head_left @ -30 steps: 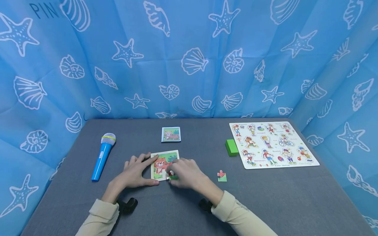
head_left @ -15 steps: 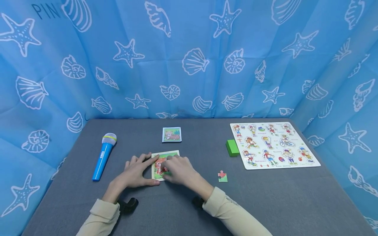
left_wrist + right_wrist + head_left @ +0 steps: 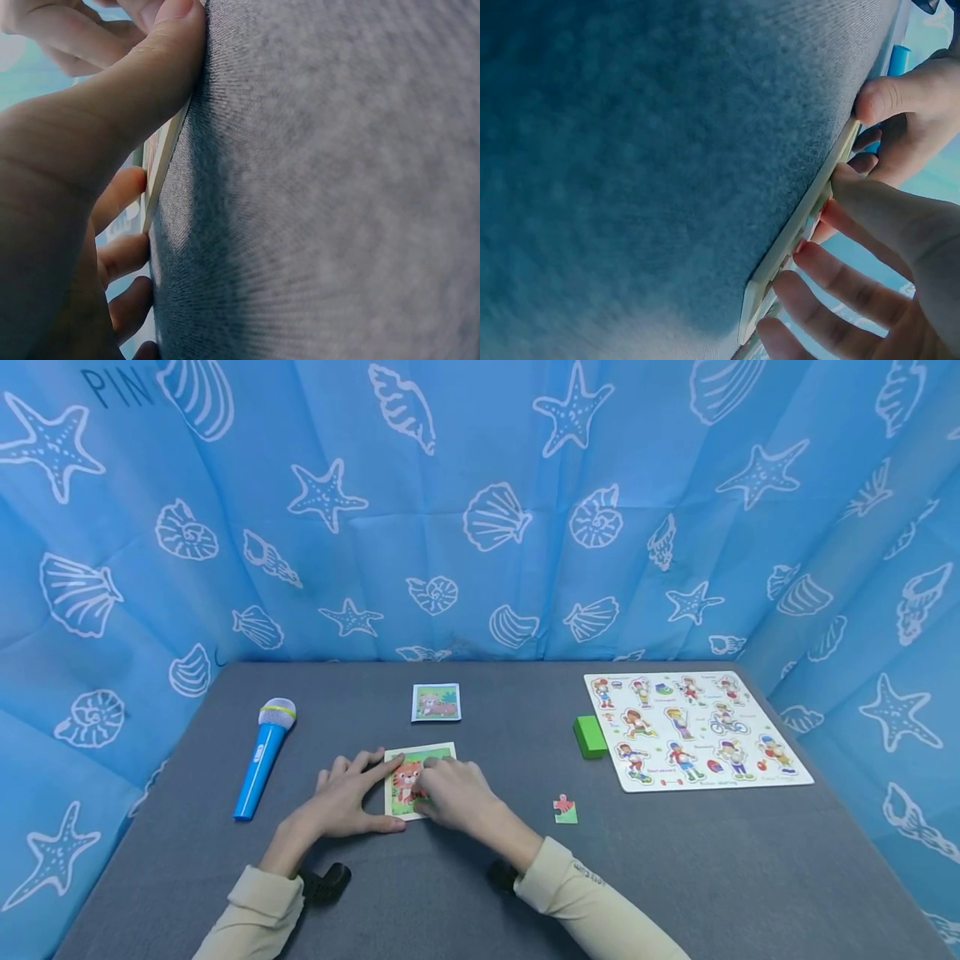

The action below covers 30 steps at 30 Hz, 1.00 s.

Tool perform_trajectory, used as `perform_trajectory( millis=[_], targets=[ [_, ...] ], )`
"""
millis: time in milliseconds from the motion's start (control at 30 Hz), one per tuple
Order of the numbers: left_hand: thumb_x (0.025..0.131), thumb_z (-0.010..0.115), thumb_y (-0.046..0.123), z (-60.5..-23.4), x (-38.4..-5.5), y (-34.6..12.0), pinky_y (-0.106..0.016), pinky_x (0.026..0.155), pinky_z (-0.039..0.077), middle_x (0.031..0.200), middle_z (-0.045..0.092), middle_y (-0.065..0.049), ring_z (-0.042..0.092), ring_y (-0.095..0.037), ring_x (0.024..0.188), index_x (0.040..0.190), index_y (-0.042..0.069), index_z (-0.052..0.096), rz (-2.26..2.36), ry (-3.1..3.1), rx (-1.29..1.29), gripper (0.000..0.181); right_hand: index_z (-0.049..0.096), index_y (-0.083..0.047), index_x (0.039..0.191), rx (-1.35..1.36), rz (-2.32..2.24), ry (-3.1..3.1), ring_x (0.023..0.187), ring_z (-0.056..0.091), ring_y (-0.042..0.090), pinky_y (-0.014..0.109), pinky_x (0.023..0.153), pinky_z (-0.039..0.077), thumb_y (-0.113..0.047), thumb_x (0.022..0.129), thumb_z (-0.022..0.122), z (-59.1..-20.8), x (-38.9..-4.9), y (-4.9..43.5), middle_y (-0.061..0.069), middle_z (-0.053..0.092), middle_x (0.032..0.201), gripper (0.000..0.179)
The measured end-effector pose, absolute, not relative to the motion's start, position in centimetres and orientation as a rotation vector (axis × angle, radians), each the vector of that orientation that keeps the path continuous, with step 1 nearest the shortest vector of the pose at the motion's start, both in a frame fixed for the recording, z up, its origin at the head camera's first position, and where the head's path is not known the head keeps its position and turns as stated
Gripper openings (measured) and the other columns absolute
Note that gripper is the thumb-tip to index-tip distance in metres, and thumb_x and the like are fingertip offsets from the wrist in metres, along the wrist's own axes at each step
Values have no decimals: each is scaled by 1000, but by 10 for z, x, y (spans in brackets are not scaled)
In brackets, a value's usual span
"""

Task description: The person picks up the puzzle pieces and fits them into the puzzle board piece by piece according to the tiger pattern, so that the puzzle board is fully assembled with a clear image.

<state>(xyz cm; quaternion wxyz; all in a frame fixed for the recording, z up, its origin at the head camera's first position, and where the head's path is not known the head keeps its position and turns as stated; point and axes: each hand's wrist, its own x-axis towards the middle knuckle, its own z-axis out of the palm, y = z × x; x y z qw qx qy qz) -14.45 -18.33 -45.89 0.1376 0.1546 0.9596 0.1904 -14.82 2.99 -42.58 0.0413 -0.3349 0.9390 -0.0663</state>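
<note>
A small square jigsaw puzzle tray (image 3: 442,747) with a pale border and an orange tiger picture lies flat on the table. My left hand (image 3: 341,797) holds it at the left, thumb at the lower edge and index finger over the upper left side. Over the picture's right part, my right hand (image 3: 457,793) has its fingers bent down and pinches a puzzle piece (image 3: 814,219) at the tray. Most of that piece is hidden by the fingers. Another puzzle piece (image 3: 566,810), red and green, lies loose to the right of the right hand.
A blue toy microphone (image 3: 262,760) lies at the left. Behind the tray is a small picture puzzle (image 3: 436,702). A green block (image 3: 590,737) touches or nearly touches a white board of child figures (image 3: 705,727) at the right. A blue curtain (image 3: 480,568) hangs behind the table.
My right hand has moved slightly left over the tiger picture, bringing the puzzle piece down into the tray. The last half second shows little motion. My left hand stays in place.
</note>
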Motion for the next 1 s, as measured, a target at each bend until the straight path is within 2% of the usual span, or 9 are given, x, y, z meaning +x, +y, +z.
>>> perform_trajectory(
  millis=[133,367,600,833,1000],
  targets=[
    [76,76,72,-458,-144,-183,-41,78,25,163,37,-15,35,-23,95,159,28,38,547,2778,443,101,82,-24,103,-1061,-172,2863,87,67,13,28,63,52,-32,94,75,-426,-147,28,-4,72,101,14],
    [76,76,71,-458,-144,-183,-40,77,24,163,37,-15,35,-23,95,159,28,38,549,2773,444,101,80,-18,92,-1048,-173,2955,77,67,13,29,56,49,-23,94,75,-427,-138,23,0,74,91,6],
    [76,76,72,-460,-145,-182,-41,78,25,163,36,-15,35,-24,96,159,29,38,554,2763,437,101,80,-18,90,-989,-131,2963,83,67,16,31,58,52,-25,95,74,-428,-133,20,1,73,102,10],
    [76,77,71,-459,-145,-183,-40,77,23,163,37,-15,35,-24,95,159,28,39,570,2766,440,101,81,-21,81,-923,-223,2981,75,65,14,30,54,49,-22,91,78,-428,-135,19,0,71,90,10],
    [76,76,71,-459,-145,-183,-40,76,23,163,37,-15,34,-23,94,159,28,38,575,2763,443,101,83,-23,88,-929,-251,2951,77,64,15,31,55,48,-22,93,76,-429,-136,21,1,71,94,9]
  ],
)
